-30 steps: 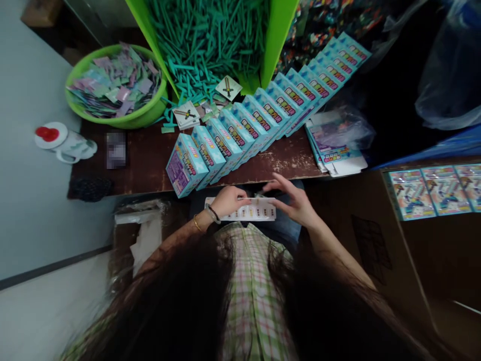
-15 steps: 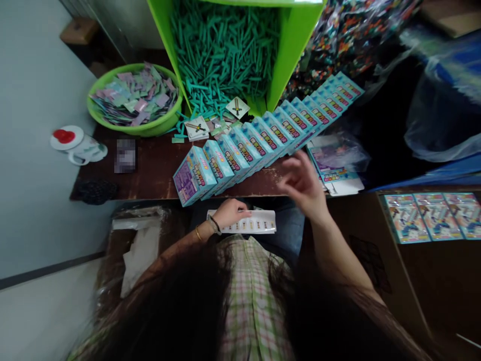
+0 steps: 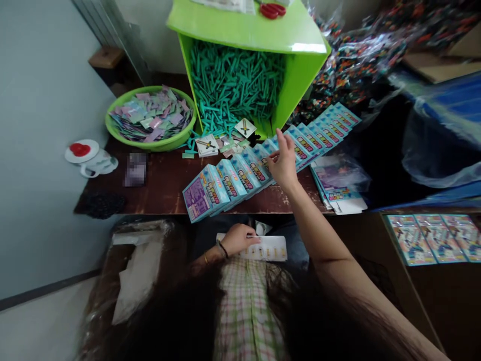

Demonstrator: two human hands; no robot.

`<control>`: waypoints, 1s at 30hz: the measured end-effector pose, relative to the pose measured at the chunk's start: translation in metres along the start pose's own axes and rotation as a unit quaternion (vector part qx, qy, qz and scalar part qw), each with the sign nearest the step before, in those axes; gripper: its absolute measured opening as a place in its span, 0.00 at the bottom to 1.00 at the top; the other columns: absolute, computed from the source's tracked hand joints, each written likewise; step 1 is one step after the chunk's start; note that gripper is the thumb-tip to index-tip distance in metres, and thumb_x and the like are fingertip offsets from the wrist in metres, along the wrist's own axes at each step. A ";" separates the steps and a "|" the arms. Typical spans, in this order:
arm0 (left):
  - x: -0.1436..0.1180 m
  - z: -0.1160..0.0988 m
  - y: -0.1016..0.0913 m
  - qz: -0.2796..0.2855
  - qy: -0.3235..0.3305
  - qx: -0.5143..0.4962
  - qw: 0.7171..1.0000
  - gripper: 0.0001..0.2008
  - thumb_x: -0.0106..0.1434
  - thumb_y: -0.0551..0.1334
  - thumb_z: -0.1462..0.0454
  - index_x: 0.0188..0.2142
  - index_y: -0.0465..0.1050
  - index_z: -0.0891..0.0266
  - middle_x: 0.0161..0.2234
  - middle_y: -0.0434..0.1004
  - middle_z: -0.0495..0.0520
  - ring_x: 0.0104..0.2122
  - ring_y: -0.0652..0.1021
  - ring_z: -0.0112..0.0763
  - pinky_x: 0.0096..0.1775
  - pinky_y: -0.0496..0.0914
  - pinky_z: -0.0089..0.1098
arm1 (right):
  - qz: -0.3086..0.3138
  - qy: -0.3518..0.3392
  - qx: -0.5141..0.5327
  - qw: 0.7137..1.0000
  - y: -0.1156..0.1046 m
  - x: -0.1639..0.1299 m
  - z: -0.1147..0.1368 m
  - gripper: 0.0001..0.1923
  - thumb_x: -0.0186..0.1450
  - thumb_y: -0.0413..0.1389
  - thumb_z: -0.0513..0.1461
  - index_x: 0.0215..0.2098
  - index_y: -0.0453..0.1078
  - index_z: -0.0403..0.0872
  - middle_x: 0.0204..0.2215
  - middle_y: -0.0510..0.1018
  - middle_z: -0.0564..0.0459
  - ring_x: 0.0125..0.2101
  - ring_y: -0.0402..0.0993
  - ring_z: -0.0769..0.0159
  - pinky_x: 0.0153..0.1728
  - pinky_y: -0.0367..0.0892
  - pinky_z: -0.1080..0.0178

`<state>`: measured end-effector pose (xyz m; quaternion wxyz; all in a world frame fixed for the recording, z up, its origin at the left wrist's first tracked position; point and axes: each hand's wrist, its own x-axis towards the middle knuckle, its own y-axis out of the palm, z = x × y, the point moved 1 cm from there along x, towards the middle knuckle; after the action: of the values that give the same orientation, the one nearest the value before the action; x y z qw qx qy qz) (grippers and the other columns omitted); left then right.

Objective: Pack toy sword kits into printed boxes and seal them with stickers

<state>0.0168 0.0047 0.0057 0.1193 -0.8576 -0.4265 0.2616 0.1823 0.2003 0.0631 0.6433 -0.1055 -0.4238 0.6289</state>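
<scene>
My left hand (image 3: 238,238) rests over my lap, its fingers closed on a stack of white printed sheets (image 3: 277,248) with small pictures in a row. A bracelet and a thin bangle circle that wrist. Above the slanted row of blue boxes (image 3: 246,175) reaches my right hand (image 3: 283,161). Its upper fingers are stretched out, while thumb and forefinger are bent near the box tops; I see nothing held in them. The boxes overlap along the table, and the hand and forearm hide part of the row's middle.
A green bin (image 3: 300,90) full of teal plastic pieces stands behind the boxes. To its left sits a green basin (image 3: 150,145) of small packets, beside a lidded mug (image 3: 98,165). Red scissors (image 3: 272,10) lie on the bin. Flat cartons (image 3: 349,204) lie at right.
My right hand has moved forward and left, from the table's front edge to over the boxes. My left hand keeps hold of the sheets. The head view has tilted up.
</scene>
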 end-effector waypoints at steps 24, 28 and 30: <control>0.008 0.011 0.000 -0.014 0.042 -0.037 0.998 0.10 0.61 0.70 0.58 0.28 0.81 0.62 0.28 0.82 0.50 0.30 0.76 0.32 0.34 0.62 0.30 | -0.185 0.083 -0.167 0.965 -0.066 0.009 -0.028 0.19 0.67 0.61 0.46 0.53 0.74 0.49 0.57 0.75 0.38 0.59 0.68 0.42 0.58 0.63 0.39; 0.011 0.011 0.000 -0.010 0.031 -0.037 0.999 0.10 0.60 0.70 0.59 0.27 0.81 0.62 0.28 0.82 0.50 0.30 0.76 0.32 0.34 0.62 0.29 | -0.117 0.115 -0.031 0.986 -0.075 0.013 -0.040 0.10 0.67 0.58 0.44 0.37 0.77 0.47 0.36 0.81 0.47 0.39 0.77 0.57 0.46 0.72 0.53; 0.014 0.007 0.000 -0.008 0.031 -0.037 0.999 0.09 0.61 0.70 0.59 0.27 0.81 0.62 0.29 0.82 0.50 0.30 0.77 0.32 0.34 0.63 0.29 | -0.084 0.126 -0.012 0.988 -0.065 0.017 -0.042 0.09 0.66 0.58 0.43 0.35 0.77 0.46 0.32 0.81 0.49 0.35 0.76 0.59 0.43 0.72 0.55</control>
<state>0.0199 0.0158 -0.0053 0.1027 -0.8655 -0.4392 0.2181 0.2548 0.2200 0.0877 0.7410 -0.1556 -0.3540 0.5490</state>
